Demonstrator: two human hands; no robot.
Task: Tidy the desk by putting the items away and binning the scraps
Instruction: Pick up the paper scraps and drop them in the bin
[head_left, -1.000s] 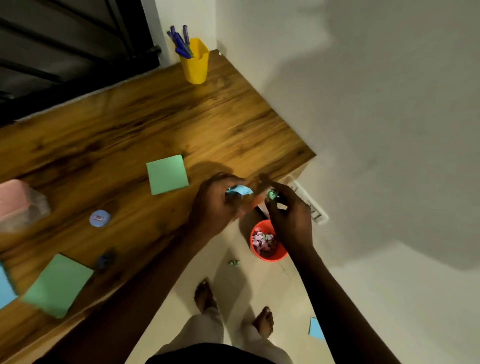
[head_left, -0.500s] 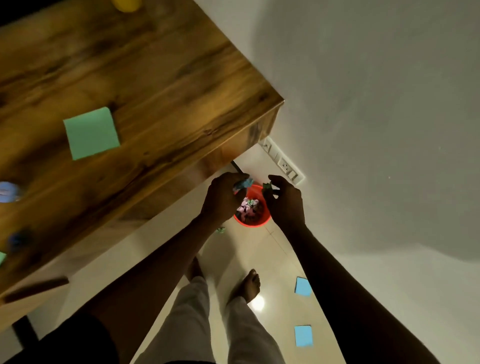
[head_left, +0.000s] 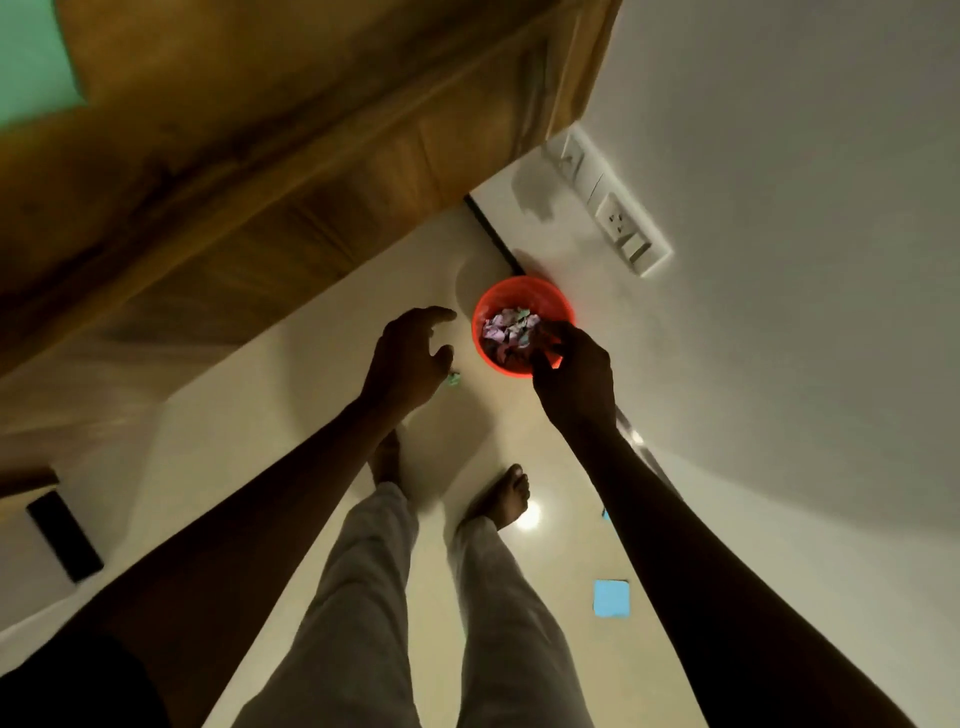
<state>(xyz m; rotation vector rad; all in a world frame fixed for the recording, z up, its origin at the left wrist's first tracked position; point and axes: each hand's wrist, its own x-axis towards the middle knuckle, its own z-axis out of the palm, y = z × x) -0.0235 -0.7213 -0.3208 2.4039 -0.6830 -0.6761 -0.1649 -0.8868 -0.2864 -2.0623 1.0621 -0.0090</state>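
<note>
A red bin (head_left: 550, 301) stands on the floor by the wall, holding several crumpled pink, green and blue paper scraps (head_left: 506, 327). My left hand (head_left: 410, 353) hovers just left of the bin, fingers spread and empty. Over the bin's near rim, my right hand (head_left: 571, 374) points its fingers down into the bin, and no scrap shows between them. A crumpled green scrap (head_left: 453, 378) lies on the floor beside my left hand. The wooden desk (head_left: 260, 130) fills the upper left, with a green sticky note (head_left: 31, 57) at its edge.
A blue sticky note (head_left: 611, 597) lies on the floor by my right leg. My bare feet (head_left: 506, 493) stand just short of the bin. A wall socket strip (head_left: 618, 218) sits above the bin. A dark desk leg (head_left: 65, 535) is at the left.
I have leaned down from the desk toward the bin. The blue scrap has left my left hand, now spread. The green scrap is no longer seen in my right hand.
</note>
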